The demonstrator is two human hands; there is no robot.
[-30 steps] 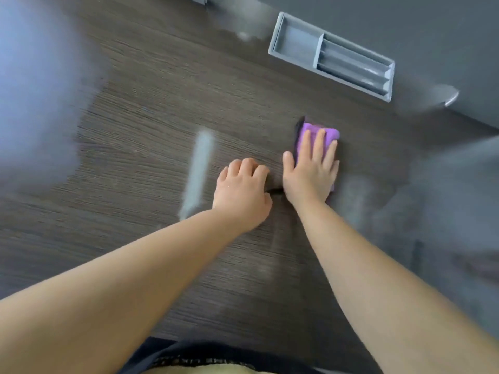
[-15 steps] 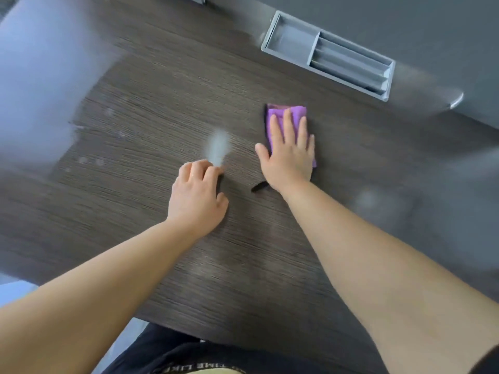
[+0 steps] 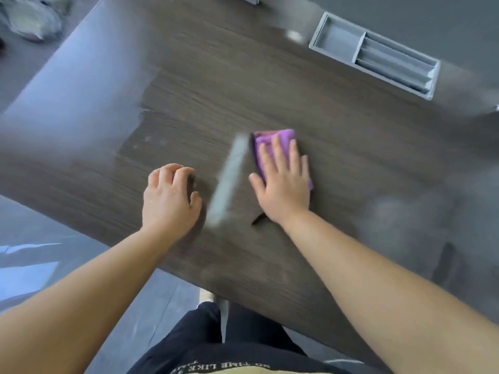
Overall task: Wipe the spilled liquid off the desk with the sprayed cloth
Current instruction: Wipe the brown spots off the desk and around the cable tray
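Cloth [image 3: 266, 139] flat beneath straight fingers [image 3: 278, 153] of right hand [image 3: 285, 186] on desk [image 3: 297, 98]

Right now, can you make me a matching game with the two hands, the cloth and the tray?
Things:
1. left hand
2. right hand
3. purple cloth
4. grey tray

States or places:
A. set into the far right part of the desk
B. fingers curled, resting on the bare desk
C. pinned under a flat hand
D. fingers straight, pressing down on something

Pairs: 1-B, 2-D, 3-C, 4-A
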